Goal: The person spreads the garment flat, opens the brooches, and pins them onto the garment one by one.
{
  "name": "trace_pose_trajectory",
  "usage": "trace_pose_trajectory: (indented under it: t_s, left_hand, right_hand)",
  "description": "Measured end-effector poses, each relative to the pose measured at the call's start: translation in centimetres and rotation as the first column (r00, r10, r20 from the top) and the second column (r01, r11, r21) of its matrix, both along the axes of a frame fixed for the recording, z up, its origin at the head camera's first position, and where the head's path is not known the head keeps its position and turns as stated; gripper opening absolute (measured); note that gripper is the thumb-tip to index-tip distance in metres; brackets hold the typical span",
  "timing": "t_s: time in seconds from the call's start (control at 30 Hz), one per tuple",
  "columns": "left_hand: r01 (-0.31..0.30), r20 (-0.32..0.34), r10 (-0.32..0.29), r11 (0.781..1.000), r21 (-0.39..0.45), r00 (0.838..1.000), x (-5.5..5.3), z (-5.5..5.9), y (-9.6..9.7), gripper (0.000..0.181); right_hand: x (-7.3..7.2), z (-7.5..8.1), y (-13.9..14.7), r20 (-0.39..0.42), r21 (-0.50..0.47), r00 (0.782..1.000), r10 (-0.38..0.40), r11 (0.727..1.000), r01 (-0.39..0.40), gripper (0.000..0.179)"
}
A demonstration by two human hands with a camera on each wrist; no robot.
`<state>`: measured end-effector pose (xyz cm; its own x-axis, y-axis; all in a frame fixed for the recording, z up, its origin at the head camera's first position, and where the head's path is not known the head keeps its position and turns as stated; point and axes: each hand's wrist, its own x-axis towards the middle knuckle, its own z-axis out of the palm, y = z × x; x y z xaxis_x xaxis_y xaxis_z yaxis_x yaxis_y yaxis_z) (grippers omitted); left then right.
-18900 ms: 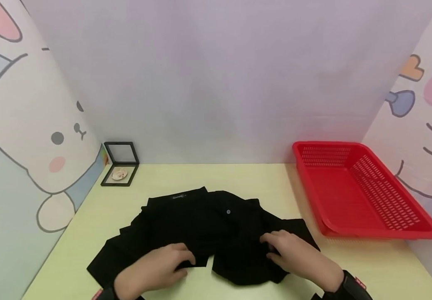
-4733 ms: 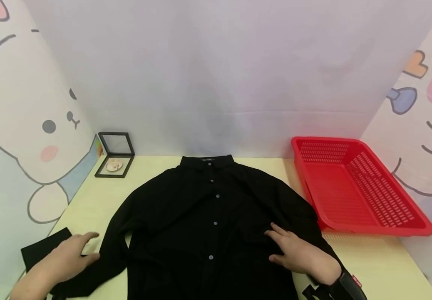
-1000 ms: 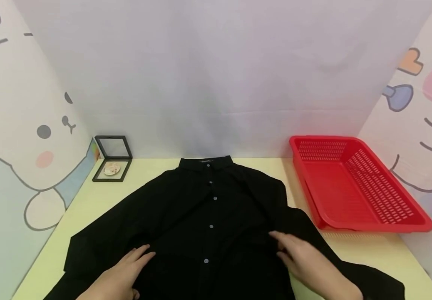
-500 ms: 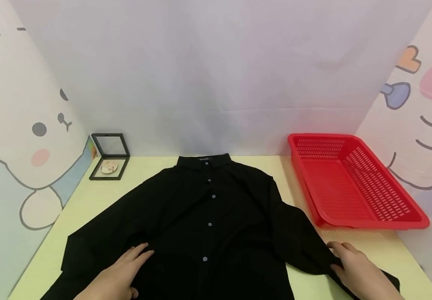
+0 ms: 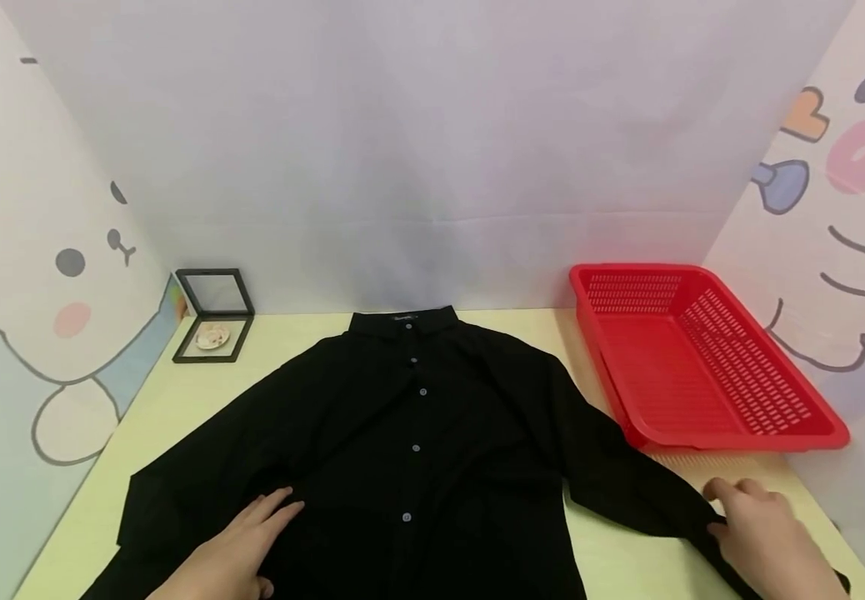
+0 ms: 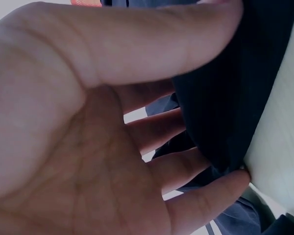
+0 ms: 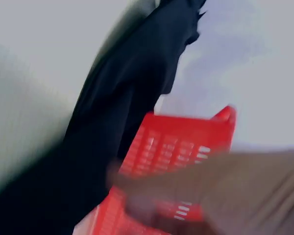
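A black button-up shirt [image 5: 477,433] lies front up, its collar away from me and its lower part beyond the bottom edge of the head view. Near its left underarm, my left hand [image 5: 230,550] rests on the cloth with fingers extended. The left wrist view shows that palm [image 6: 103,166], with dark fabric [image 6: 225,107] by the thumb and over some fingertips. Far to the right, my right hand [image 5: 770,533] has curled fingers at the stretched-out sleeve [image 5: 642,492] and appears to grip it near the cuff. The right wrist view is blurred there.
A red plastic basket [image 5: 710,443] stands to the right, close beside the sleeve. At the back left is an opened black-framed case [image 5: 245,317] with a small pale round item [image 5: 212,336] in it. The pale yellow table [image 5: 200,408] ends at a curtained wall.
My right hand moved from the shirt's side outward to the right, and the right sleeve went from bent to nearly straight. Left hand stays in place. Earlier, the shirt lay folded up.
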<state>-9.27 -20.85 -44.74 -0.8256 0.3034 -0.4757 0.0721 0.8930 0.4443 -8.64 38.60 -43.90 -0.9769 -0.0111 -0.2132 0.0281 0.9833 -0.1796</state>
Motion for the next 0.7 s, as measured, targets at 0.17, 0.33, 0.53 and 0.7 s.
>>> trace_pose_trajectory:
  t_s: [0.17, 0.33, 0.53, 0.7]
  left_hand:
    - [-0.007, 0.005, 0.007, 1.000, 0.009, 1.000, 0.0, -0.2, 0.1, 0.084]
    - [-0.005, 0.010, 0.005, 1.000, 0.011, 1.000, 0.0, -0.2, 0.2, 0.084]
    - [-0.004, 0.006, 0.004, 1.000, 0.011, 1.000, 0.1, -0.2, 0.0, 0.084]
    - [0.010, -0.005, -0.010, 1.000, 0.028, 1.000, 0.2, -0.2, -0.2, 0.084]
  right_hand:
    - [-0.6, -1.5, -2.8, 0.147, -0.173, 0.984, 0.098, 0.982, -0.072, 0.017]
    - [-0.4, -1.6, -4.9, -0.010, -0.136, 0.982, 0.189, 0.972, -0.189, 0.023]
    - [-0.5, 0.1, -6.3, -0.003, -0.516, 0.964, 0.265, 0.825, -0.229, 0.006]
    - [-0.5, -0.5, -6.5, 0.125, -0.412, 0.971, 0.204, 0.901, -0.137, 0.020]
